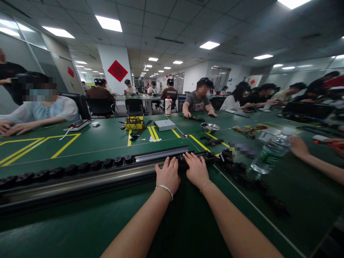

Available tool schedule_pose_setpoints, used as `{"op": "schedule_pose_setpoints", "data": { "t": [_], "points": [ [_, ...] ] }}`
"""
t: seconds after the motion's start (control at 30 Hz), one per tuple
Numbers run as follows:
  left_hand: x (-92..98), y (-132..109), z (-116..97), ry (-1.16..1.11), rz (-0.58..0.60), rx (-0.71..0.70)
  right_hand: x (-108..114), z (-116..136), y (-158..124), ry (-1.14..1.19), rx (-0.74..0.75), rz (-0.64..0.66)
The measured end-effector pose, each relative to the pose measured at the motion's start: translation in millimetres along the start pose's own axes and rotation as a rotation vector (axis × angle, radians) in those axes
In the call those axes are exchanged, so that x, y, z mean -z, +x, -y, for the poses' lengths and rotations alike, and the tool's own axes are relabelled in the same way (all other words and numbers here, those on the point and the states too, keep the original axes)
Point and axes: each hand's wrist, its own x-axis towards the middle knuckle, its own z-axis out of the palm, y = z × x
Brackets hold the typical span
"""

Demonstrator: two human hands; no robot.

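My left hand (168, 175) and my right hand (197, 169) lie side by side, palms down, on a long black roller track (107, 163) that crosses the green table (88, 143). The fingers of both hands curl over a small dark part (182, 162) on the track between them. Its shape is hidden under my fingers. Each wrist wears a thin bracelet. A metal rail (158, 154) runs along the far side of the track.
A clear water bottle (270, 152) stands to the right, beside another person's forearm (314, 159). Across the table lie a yellow case (133, 123), a grey box (164, 124) and a metal bowl (210, 126). Several seated people work around the tables.
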Motion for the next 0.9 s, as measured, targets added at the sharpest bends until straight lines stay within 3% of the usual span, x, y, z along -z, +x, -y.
{"op": "schedule_pose_setpoints", "data": {
  "t": [0.4, 0.9],
  "points": [
    [-3.8, 5.5, -2.6, 0.004, -0.002, -0.091, -0.6, -0.1, 0.0, -0.003, 0.003, -0.011],
    [-3.9, 2.9, -1.5, 0.007, -0.009, -0.083, -2.2, -1.1, -0.5, 0.008, 0.014, -0.027]
  ]
}}
